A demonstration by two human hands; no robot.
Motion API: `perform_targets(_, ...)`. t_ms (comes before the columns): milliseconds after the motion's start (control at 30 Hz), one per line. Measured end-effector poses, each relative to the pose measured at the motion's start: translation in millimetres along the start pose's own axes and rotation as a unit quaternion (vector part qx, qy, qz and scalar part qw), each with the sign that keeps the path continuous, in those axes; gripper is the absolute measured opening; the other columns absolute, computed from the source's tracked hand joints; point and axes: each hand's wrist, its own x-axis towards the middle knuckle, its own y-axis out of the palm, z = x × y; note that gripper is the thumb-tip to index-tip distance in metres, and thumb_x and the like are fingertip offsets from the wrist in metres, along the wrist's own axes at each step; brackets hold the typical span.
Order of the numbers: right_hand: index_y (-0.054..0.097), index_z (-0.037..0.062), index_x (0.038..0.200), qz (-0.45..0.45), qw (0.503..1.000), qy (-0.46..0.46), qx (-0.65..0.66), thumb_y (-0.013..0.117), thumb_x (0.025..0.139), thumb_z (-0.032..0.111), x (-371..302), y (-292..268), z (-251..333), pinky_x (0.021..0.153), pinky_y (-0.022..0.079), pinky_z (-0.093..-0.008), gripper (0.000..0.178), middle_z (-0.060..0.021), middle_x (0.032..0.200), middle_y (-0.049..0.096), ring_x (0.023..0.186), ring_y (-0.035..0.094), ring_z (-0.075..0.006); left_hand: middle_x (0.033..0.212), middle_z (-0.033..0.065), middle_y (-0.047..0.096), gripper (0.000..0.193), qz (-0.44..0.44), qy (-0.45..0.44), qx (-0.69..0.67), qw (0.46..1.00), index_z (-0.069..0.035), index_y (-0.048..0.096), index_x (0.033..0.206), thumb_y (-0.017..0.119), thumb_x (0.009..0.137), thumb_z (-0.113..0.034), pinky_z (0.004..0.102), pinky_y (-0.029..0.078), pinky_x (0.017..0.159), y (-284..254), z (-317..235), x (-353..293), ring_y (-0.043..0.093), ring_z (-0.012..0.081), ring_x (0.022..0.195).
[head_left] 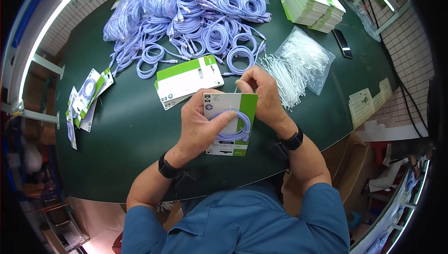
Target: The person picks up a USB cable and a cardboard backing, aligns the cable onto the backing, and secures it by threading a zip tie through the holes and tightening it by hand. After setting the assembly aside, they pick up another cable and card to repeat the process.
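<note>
My left hand (201, 121) grips a white and green backing card (227, 99), its thumb pressing a coiled lavender cable (245, 118) flat against the front. The card is held up over the near part of the table. At its top edge my right hand (262, 93) is closed in a pinch, with a thin white cable tie barely showing at the fingertips; the card hides the rest of the tie. Several loose backing cards (186, 81) lie stacked just beyond my left hand. Right of my right hand, white cable ties (284, 79) spill from a clear plastic bag (322, 74).
A large heap of coiled lavender cables (205, 16) covers the far side of the dark green table (116, 146). Cards with cables attached (86, 97) lie at the left. Stacked cards (310, 4) and a phone (343, 43) are at the far right; printed paper (366, 107) lies along the right edge.
</note>
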Motion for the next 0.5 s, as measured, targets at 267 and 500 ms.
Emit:
perform_targets(267,0.061,0.0003,0.117,0.011,0.954,0.067,0.294,0.058,0.109,0.024,-5,-6,10,0.073,0.049,-0.0227,0.025,-0.0038,0.100,0.067,0.084,0.059,-0.0052,0.110,0.0093,0.072,0.044,-0.079,-0.008,-0.117,0.990,0.001,0.057,0.128,0.080,0.092,-0.008,0.0279,0.060,0.082,-17,3,19,0.072,0.0136,0.096)
perform_targets(500,0.058,-0.0038,0.134,0.123,0.986,-0.005,0.116,0.052,0.112,0.028,-24,28,29,0.088,0.054,-0.0291,0.039,-0.0095,0.118,0.071,0.102,0.065,-0.0108,0.129,0.0136,0.064,0.065,-0.136,0.057,-0.153,0.977,0.000,0.043,0.147,0.078,0.093,-0.008,0.0352,0.057,0.099,-15,2,25,0.065,0.0219,0.118)
